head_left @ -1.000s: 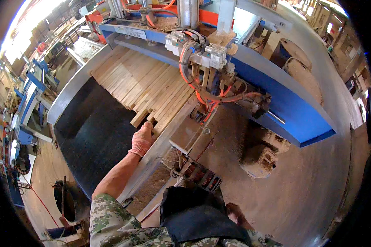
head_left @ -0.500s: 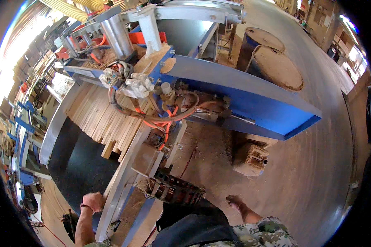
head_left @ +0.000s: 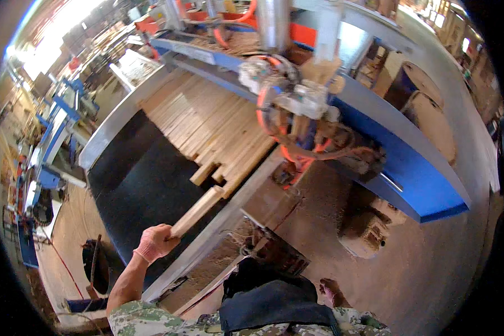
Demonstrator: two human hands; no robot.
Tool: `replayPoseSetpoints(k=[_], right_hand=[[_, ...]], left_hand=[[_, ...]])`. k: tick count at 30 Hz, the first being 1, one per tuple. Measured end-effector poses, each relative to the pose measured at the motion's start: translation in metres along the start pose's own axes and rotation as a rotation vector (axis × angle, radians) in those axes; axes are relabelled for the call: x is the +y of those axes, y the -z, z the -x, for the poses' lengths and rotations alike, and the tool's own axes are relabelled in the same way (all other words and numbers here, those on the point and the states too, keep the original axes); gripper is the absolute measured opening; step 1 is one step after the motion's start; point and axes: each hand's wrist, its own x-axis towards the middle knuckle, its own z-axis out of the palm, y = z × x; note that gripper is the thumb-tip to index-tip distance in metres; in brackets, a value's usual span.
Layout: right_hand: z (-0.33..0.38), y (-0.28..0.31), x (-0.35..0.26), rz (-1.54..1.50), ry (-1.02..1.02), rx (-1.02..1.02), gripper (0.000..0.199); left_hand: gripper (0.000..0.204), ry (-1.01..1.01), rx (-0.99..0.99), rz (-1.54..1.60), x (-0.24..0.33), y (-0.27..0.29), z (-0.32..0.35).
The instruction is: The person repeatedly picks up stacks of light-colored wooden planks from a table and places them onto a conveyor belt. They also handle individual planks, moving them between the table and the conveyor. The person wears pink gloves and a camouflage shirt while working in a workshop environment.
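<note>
My left hand (head_left: 155, 242), in a pinkish knitted glove, is closed around the near end of a wooden strip (head_left: 199, 210). The strip slants away over a black conveyor belt (head_left: 145, 179), its far end beside a row of wooden strips (head_left: 207, 117) lying side by side on the belt. A few strips stick out of that row toward me at uneven lengths. My right hand (head_left: 331, 291) hangs low on the right above the floor, away from the machine; its fingers are small and blurred.
A metal side rail (head_left: 207, 235) edges the belt. Beyond it, orange hoses and cables (head_left: 302, 151) crowd the machine, and a blue beam (head_left: 420, 190) juts right. Dusty drums (head_left: 431, 120) stand at the far right. A sawdust-covered block-shaped thing (head_left: 367, 229) sits on the floor.
My left hand has moved forward and right over the belt, and a wooden strip now shows in it. My right hand has dropped nearer to my body. The view has shifted left.
</note>
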Motion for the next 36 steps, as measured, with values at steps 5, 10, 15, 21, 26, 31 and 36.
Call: replayPoseSetpoints(k=[5,10,15,21,26,31,36], right_hand=[[-0.021,-0.021,0.000,0.320,-0.015,-0.066,0.019],[-0.030,-0.053,-0.053,0.078,0.094,-0.380,0.006],[-0.022,-0.064,-0.071,0.047,0.193,-0.138,0.021],[-0.057,-0.029,0.012,0.172,0.224,-0.234,0.010],[-0.035,-0.020,0.029,0.712,0.371,-0.268,0.016],[0.000,-0.043,0.006,-0.080,-0.096,-0.136,0.020],[-0.007,-0.063,-0.018,0.014,-0.145,-0.046,0.020]], left_hand=[[0.022,0.385,0.311,0.302,-0.077,0.022,-0.003],[0.039,0.581,0.339,0.194,-0.136,0.019,-0.146],[0.035,0.699,0.186,0.911,-0.073,0.015,-0.236],[0.049,0.523,0.255,1.078,0.000,-0.026,-0.222],[0.047,0.590,0.336,1.060,0.014,-0.040,-0.257],[0.036,0.530,0.272,1.107,0.068,-0.028,-0.303],[0.043,0.389,0.239,1.169,0.102,-0.041,-0.389]])
